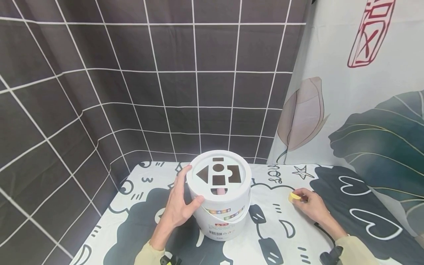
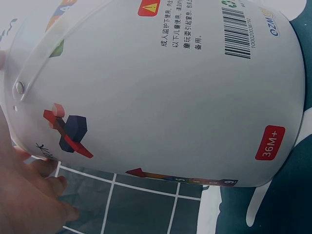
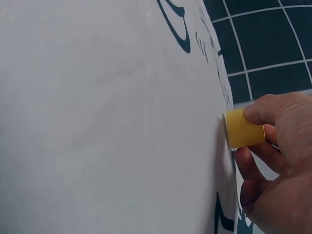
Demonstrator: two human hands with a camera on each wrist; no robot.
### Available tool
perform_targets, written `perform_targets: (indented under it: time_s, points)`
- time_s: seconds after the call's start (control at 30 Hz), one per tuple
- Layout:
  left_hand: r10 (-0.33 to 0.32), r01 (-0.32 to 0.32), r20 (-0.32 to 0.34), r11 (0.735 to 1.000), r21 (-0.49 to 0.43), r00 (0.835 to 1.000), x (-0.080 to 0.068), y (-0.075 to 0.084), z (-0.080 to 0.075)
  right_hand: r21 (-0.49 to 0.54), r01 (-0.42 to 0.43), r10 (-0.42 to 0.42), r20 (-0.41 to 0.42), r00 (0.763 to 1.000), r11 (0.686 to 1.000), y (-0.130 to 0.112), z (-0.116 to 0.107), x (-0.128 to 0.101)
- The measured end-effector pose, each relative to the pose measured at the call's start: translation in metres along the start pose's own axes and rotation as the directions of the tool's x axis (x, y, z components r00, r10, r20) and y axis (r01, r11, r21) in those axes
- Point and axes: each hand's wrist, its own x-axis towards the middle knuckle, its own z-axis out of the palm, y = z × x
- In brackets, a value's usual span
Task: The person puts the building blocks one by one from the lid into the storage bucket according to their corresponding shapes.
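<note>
A white bucket [image 1: 215, 217] stands upright on the patterned cloth, its white lid [image 1: 205, 188] pierced with several shaped holes. Through the half-round hole nearest me, a pink piece [image 1: 221, 191] shows inside. My left hand [image 1: 180, 206] holds the bucket at its upper left, thumb at the near rim and fingers along the far left side. In the left wrist view the bucket's printed wall [image 2: 161, 107] fills most of the picture. Off to the right, my right hand [image 1: 311, 206] pinches a small yellow block [image 3: 243, 129] between thumb and fingers, close over the cloth.
The table is covered by a black-and-white cartoon cloth [image 1: 271, 217]. Behind it hangs a dark curtain [image 1: 172, 88] with a white grid, and at right a pale curtain [image 1: 331, 48] with leaf prints. The bucket's handle [image 1: 240, 217] hangs down its near side.
</note>
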Motion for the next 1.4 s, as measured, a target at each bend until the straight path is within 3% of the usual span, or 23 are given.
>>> perform_targets:
  time_s: [0.27, 0.63, 0.83, 1.4]
  points:
    - [0.003, -0.003, -0.003, 1.0, -0.005, 1.0, 0.001, 0.0, 0.0, 0.022, -0.008, 0.008, 0.01, 1.0, 1.0, -0.008, -0.006, 0.002]
    - [-0.016, 0.016, -0.003, 1.0, -0.002, 1.0, 0.001, 0.001, 0.0, 0.018, 0.092, -0.092, -0.003, 0.996, 0.996, -0.025, -0.018, 0.007]
    - [-0.01, 0.01, -0.01, 1.0, -0.002, 1.0, 0.001, 0.001, 0.0, 0.008, 0.155, -0.155, -0.016, 0.988, 0.988, -0.039, -0.024, 0.012]
    - [-0.004, 0.004, -0.013, 1.0, 0.006, 1.0, 0.0, 0.0, 0.001, 0.023, 0.212, -0.213, 0.008, 0.977, 0.977, -0.087, -0.047, 0.017]
